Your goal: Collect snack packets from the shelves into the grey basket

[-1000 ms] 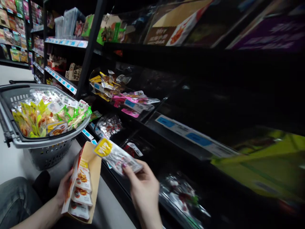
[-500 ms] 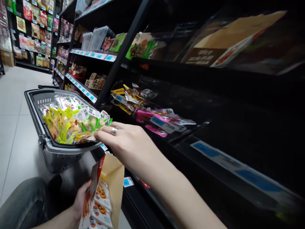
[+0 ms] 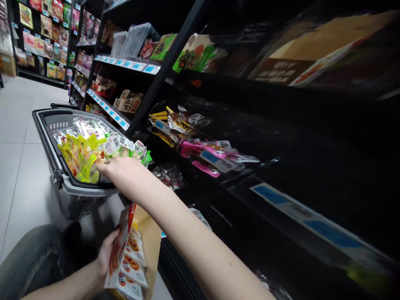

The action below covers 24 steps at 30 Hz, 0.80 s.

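Observation:
My left hand (image 3: 108, 254) grips an open cardboard box (image 3: 153, 246) low in the view, fingers against its printed side. Several white snack packets (image 3: 133, 266) with orange food pictures stand inside the box. My right hand (image 3: 120, 168) reaches across, above the box, into a grey shopping basket (image 3: 78, 189). Its fingers point down among the packets, and their tips are hidden, so I cannot see whether they hold anything. Beside them lie yellow snack packets (image 3: 79, 154), green-edged packets (image 3: 142, 152) and clear-silver packets (image 3: 89, 127).
Black shelving (image 3: 175, 54) runs along the right, with pink packets (image 3: 215, 154), yellow-topped packets (image 3: 175, 121) and a brown carton (image 3: 281, 71). Pale floor tiles (image 3: 21, 166) lie left of the basket. My bent knee (image 3: 34, 258) is at lower left.
My right hand has moved left and farther into the basket, its fingers now out of sight. My left hand still holds the box in nearly the same place. The view has shifted slightly.

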Motion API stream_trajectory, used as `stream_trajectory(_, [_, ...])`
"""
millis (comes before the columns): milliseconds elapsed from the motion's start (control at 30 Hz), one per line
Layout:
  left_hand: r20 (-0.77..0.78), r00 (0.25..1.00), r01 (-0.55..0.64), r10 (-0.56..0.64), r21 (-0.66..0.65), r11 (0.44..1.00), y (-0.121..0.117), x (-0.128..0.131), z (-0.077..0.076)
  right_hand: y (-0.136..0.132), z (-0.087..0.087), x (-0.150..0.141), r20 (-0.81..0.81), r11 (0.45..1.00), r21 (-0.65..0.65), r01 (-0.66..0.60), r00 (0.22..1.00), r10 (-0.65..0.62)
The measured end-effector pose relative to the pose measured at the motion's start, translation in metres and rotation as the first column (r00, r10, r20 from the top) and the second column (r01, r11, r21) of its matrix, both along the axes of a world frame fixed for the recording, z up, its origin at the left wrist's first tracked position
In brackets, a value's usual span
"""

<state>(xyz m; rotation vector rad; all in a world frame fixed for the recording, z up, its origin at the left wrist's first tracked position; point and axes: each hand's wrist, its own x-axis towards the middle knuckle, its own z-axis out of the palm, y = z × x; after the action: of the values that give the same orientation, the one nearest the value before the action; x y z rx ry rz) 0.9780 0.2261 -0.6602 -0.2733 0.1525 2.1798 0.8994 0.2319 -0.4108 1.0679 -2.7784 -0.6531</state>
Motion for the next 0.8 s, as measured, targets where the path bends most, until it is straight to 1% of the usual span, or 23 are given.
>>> stream_trajectory(67, [0.014,1.000,-0.011,0.012,-0.020,1.000,-0.002,0.000,0.001,-0.001,-0.006,-0.002,0.031,1.000,-0.029,-0.004,1.000,0.005])
stream_trajectory(100, [0.016,1.000,-0.013,0.013,-0.019,1.000,-0.003,0.000,0.002,0.002,-0.010,-0.001,0.026,0.998,-0.063,-0.005,1.000,0.007])
stream_trajectory(167, [0.007,1.000,0.007,-0.007,0.008,1.000,-0.004,0.001,0.004,0.014,-0.016,0.007,-0.043,0.980,-0.200,-0.010,0.999,0.002])
stream_trajectory(200, [0.003,1.000,0.016,-0.016,0.025,1.000,-0.004,0.001,0.004,0.022,-0.019,0.015,-0.102,0.953,-0.302,-0.015,0.995,-0.017])
stream_trajectory(267, [0.005,1.000,0.000,-0.001,0.058,0.998,-0.003,0.000,0.005,0.043,-0.026,0.037,-0.187,0.863,-0.505,0.000,0.976,-0.110])
stream_trajectory(300, [0.003,1.000,-0.015,0.015,0.072,0.997,-0.002,0.000,0.005,0.053,-0.031,0.051,-0.173,0.825,-0.564,0.037,0.971,-0.162])
stream_trajectory(333, [-0.006,0.999,-0.033,0.034,0.083,0.996,-0.002,0.000,0.005,0.063,-0.037,0.065,-0.123,0.807,-0.583,0.099,0.971,-0.207])
stream_trajectory(367, [-0.022,0.999,-0.045,0.047,0.091,0.995,-0.001,-0.001,0.005,0.072,-0.044,0.078,-0.045,0.812,-0.558,0.173,0.970,-0.238])
stream_trajectory(433, [-0.072,0.996,-0.046,0.054,0.106,0.993,-0.002,-0.001,0.005,0.086,-0.062,0.100,0.113,0.848,-0.441,0.294,0.955,-0.273])
stream_trajectory(500, [-0.115,0.992,-0.036,0.050,0.120,0.992,-0.004,0.000,0.007,0.094,-0.081,0.113,0.191,0.869,-0.357,0.342,0.937,-0.291])
stream_trajectory(567, [-0.133,0.990,-0.025,0.041,0.116,0.993,-0.006,0.001,0.008,0.096,-0.097,0.117,0.221,0.885,-0.328,0.329,0.938,-0.267])
stream_trajectory(667, [-0.136,0.990,-0.017,0.024,0.057,0.998,-0.008,0.001,0.008,0.093,-0.111,0.114,0.257,0.914,-0.297,0.276,0.945,-0.202])
stream_trajectory(733, [-0.142,0.989,-0.032,0.037,0.032,0.999,-0.008,0.001,0.006,0.091,-0.118,0.112,0.233,0.924,-0.283,0.255,0.953,-0.192])
stream_trajectory(800, [-0.148,0.988,-0.045,0.048,0.022,0.999,-0.008,0.000,0.004,0.090,-0.123,0.112,0.161,0.930,-0.280,0.239,0.966,-0.200])
